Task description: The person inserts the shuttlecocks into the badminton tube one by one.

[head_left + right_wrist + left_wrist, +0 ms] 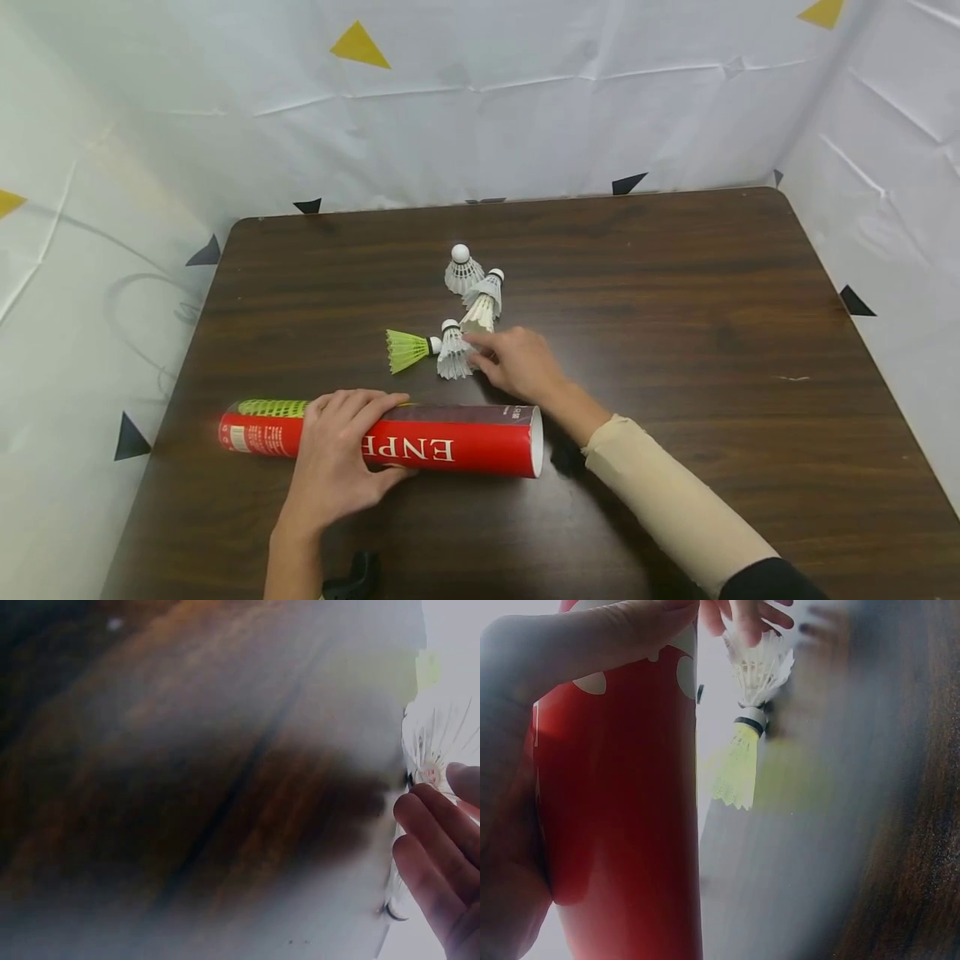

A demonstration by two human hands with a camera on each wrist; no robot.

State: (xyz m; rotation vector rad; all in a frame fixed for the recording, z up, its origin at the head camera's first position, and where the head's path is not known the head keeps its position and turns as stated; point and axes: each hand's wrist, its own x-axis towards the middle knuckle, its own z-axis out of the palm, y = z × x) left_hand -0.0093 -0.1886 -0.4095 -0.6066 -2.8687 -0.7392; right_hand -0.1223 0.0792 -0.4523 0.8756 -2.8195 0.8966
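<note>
A red shuttlecock tube (480,446) lies on its side, its white-rimmed end facing right. My left hand (341,454) grips it around the middle, fingers over the top and thumb along the near side. Beyond it, my right hand (517,362) reaches in from the right. Its thumb and forefinger are right at the skirt of a white shuttlecock (453,354), overlapping its edge, with the other fingers (427,877) loosely extended. A yellow-green shuttlecock (406,351) lies with its cork against that white one. In the left wrist view, the tube (630,810) fills the palm.
Farther back, one white shuttlecock (462,271) stands cork up, beside another white shuttlecock (487,287) and a cream one (482,314) lying together. The dark wooden table (675,333) is bordered by white sheeting (487,125) at the back and sides.
</note>
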